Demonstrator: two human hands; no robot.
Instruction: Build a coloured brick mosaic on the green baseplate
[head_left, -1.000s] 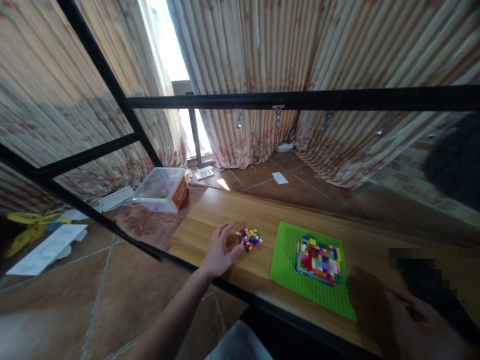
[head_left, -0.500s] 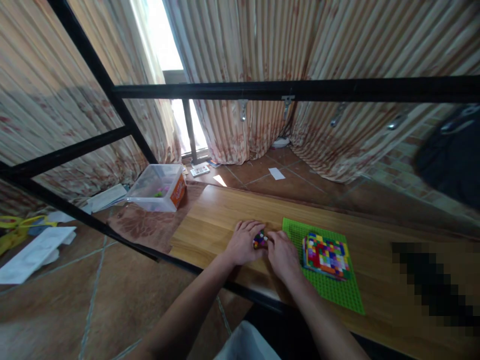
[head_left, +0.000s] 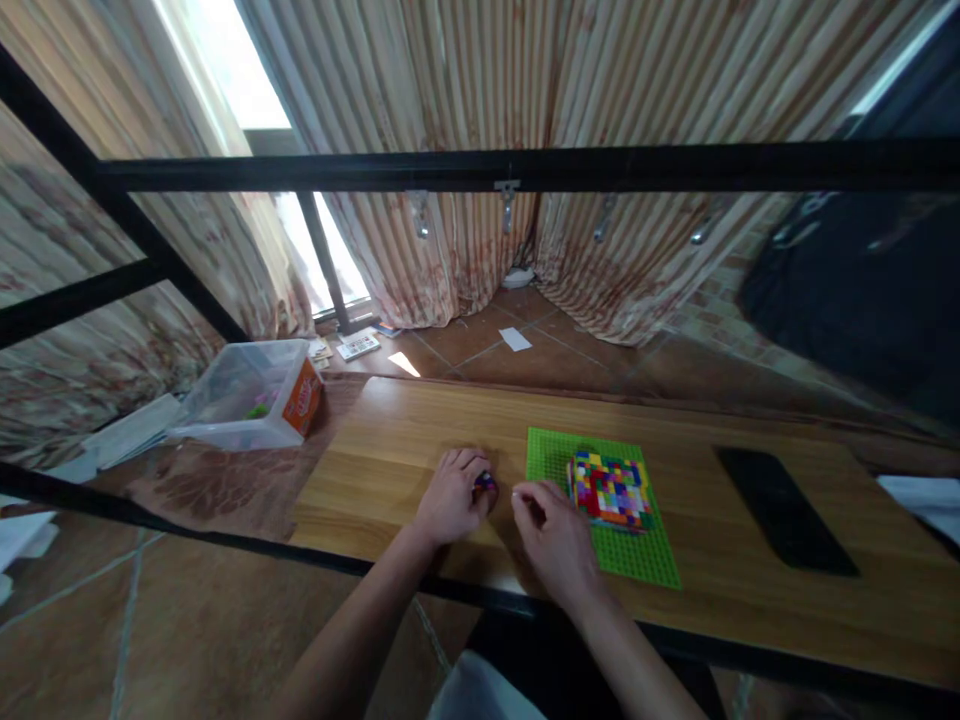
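My left hand is curled around a few small dark and coloured toy bricks, low over the wooden table. To its right, my right hand has thumb and forefinger pinched together; anything between the tips is too small to make out. Beside that hand lies a green studded baseplate. A low rectangular block of multicoloured bricks stands on it, its top a mosaic of red, yellow, blue, white and other colours.
Right of the baseplate a flat black object lies on the wooden table. A clear plastic box with an orange label stands on the floor at left. A black metal bar crosses beyond the table, before curtains.
My right hand has come away from the bricks in my left hand, leaving a gap between the hands. The view has turned to the right.
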